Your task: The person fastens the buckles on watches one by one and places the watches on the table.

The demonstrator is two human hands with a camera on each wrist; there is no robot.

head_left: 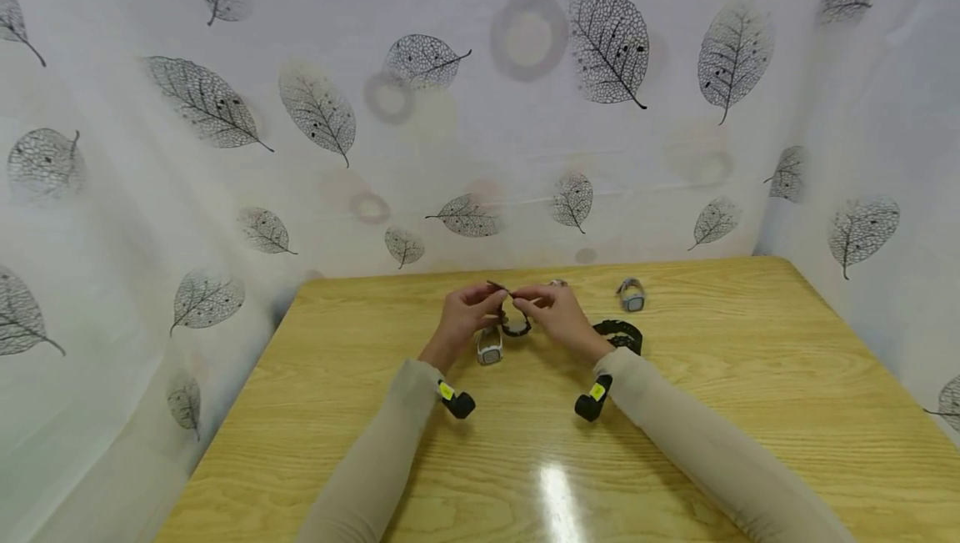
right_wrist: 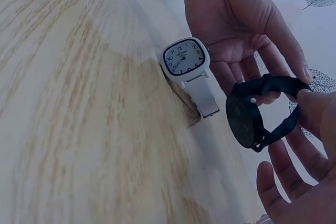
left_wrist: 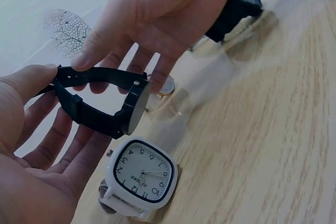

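Observation:
A black wristwatch is held up above the table, its strap joined into a loop with the dial facing away from the strap ends. My left hand pinches the strap near its end between thumb and fingers. From the other side, my right hand pinches the strap beside that spot, thumb on top. The round dark dial of the black wristwatch shows in the right wrist view. Just below the hands, a white square wristwatch lies on the table, its numbered face upward.
The wooden table meets a leaf-patterned curtain at the back and sides. Black watches lie beside my right wrist. A pale square watch is farther back. Another small watch shows partly behind my right hand.

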